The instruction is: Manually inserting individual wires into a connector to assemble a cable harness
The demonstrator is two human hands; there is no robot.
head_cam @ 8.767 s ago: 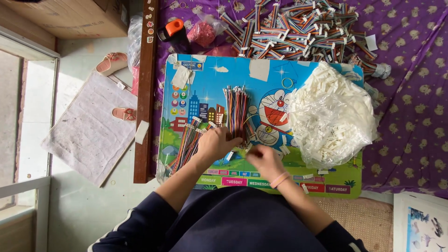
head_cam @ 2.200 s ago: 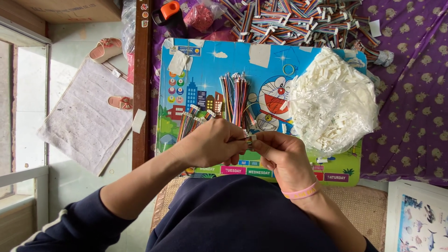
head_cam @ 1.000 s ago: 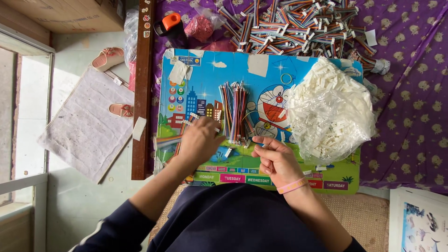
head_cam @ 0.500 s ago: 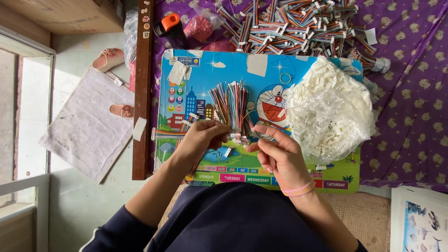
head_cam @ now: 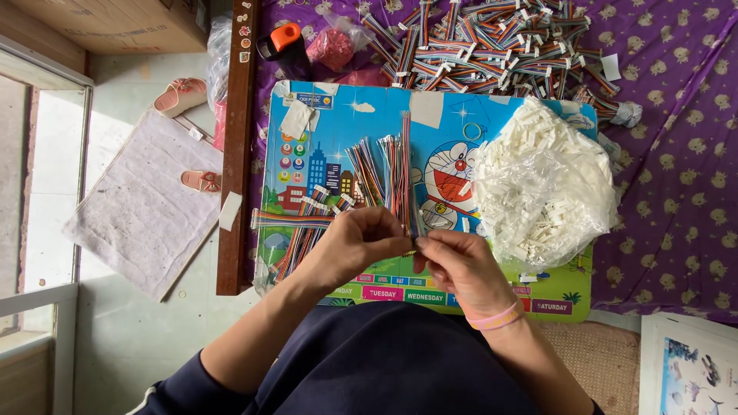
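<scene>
The left hand [head_cam: 361, 244] and right hand [head_cam: 457, 265] meet over the colourful cartoon board [head_cam: 338, 154], both pinched on the near end of a strip of coloured wires [head_cam: 405, 173] that runs away across the board. A bag of white plastic parts [head_cam: 546, 192] lies just right.

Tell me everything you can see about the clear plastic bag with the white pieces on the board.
The clear plastic bag is thin, crinkled and shiny, and bulges with many small white plastic pieces. It lies slumped on the right part of the colourful cartoon board, its edge reaching the purple cloth. Whether it is open cannot be told. Neither hand touches it; the right hand is nearest, to its lower left.
</scene>
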